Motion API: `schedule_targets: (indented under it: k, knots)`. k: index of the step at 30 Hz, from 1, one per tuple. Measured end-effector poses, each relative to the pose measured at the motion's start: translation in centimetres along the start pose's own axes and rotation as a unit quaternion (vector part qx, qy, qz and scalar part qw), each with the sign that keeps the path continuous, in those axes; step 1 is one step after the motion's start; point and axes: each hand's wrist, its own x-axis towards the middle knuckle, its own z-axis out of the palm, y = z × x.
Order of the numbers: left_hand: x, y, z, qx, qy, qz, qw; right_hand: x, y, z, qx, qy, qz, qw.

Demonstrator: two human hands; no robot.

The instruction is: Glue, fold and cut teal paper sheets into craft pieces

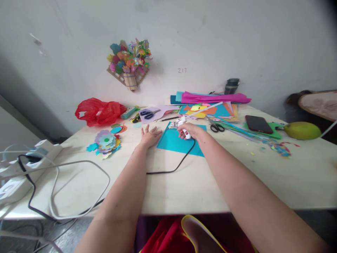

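Observation:
A blue paper sheet (pixel 181 149) lies on the white table in front of me, its left edge folded or raised a little. Over its upper part my right hand (pixel 191 130) is closed round a white hot glue gun (pixel 182 122), whose nozzle is toward the sheet's far edge. The gun's black cord (pixel 181 163) trails across the sheet and the table toward the left. Just left of the sheet, my left hand (pixel 150 136) rests flat on the table with its fingers spread, holding nothing.
Stacked paper flowers (pixel 106 140) and a red plastic bag (pixel 98 110) are at the left. Black scissors (pixel 217 127), paper strips (pixel 237 130), a phone (pixel 258 124) and a mango (pixel 302 130) lie rightward. Power strips (pixel 18 179) with loose cables crowd the left edge.

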Motion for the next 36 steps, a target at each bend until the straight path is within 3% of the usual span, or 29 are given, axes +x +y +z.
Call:
schedule_targets:
  k: [10, 23, 31, 36]
  knots:
    - [-0.13, 0.18, -0.24, -0.008, -0.007, 0.001, 1.000, 0.41, 0.21, 0.28, -0.003, 0.001, -0.012, 1.000]
    - [-0.19, 0.14, -0.25, -0.016, -0.009, 0.012, 1.000, 0.06, -0.05, 0.62, 0.030, 0.032, -0.008, 0.999]
    - [-0.18, 0.18, -0.30, -0.017, -0.010, 0.015, 1.000, 0.20, 0.02, 0.83, 0.070, 0.084, -0.021, 0.994]
    - [-0.12, 0.27, -0.31, -0.005, -0.002, 0.022, 1.000, 0.37, 0.27, 0.90, 0.087, 0.078, -0.026, 0.993]
